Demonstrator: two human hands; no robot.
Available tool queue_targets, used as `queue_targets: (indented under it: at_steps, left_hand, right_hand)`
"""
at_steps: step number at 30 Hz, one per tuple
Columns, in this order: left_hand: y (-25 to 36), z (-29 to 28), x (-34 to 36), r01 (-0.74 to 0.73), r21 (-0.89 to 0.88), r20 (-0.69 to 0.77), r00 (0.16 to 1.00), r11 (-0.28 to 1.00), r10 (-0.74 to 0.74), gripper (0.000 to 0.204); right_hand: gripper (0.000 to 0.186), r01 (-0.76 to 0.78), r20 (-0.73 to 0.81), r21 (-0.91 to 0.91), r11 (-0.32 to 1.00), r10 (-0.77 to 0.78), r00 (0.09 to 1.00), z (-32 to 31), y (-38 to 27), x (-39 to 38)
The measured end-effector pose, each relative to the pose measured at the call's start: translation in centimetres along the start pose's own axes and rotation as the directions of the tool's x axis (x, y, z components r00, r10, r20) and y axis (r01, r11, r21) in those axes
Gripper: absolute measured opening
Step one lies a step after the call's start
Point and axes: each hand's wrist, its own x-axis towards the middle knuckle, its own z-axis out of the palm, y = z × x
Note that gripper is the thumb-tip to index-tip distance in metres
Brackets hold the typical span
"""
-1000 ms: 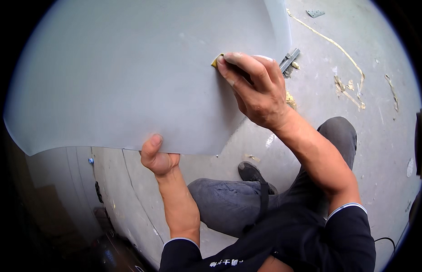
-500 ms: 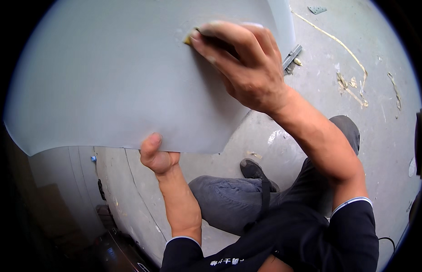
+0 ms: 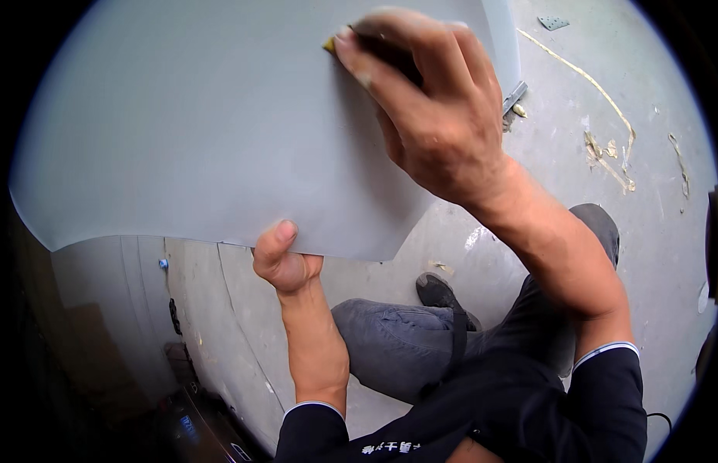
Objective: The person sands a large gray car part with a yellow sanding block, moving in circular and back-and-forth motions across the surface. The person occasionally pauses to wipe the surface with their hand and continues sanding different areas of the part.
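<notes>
A large grey curved panel (image 3: 181,131) fills the upper left of the view. My left hand (image 3: 285,258) grips its lower edge, thumb on the upper face and the other fingers hidden underneath. My right hand (image 3: 432,108) is closed in a pinch on a small yellow piece (image 3: 329,45), held against the panel's surface toward its top. The fingertips are slightly blurred.
The grey floor (image 3: 660,255) holds scraps of tape (image 3: 609,154), a small perforated plate (image 3: 552,22) and a grey metal piece (image 3: 515,95) beside the panel. My bent legs (image 3: 390,339) are below. A dark glossy object (image 3: 201,424) stands at the lower left.
My right hand with the yellow piece has moved up the panel, first leftward, then slightly right. My left hand and the panel's lower edge have shifted a little right and up in view.
</notes>
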Motion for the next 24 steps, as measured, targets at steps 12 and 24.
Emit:
queue_targets:
  at_steps: [12, 24]
  left_hand:
    - [0.0, 1.4, 0.3, -0.03, 0.032, -0.093, 0.995, 0.999, 0.033, 0.061]
    - [0.5, -0.3, 0.1, 0.037, 0.004, -0.032, 0.999, 0.999, -0.037, 0.058]
  right_hand:
    - [0.044, -0.221, 0.097, 0.099, 0.97, 0.212, 0.972, -1.5, -4.7, -0.6]
    - [0.041, -0.172, -0.042, 0.16, 0.972, 0.181, 0.983, 0.7, -2.0, 1.3]
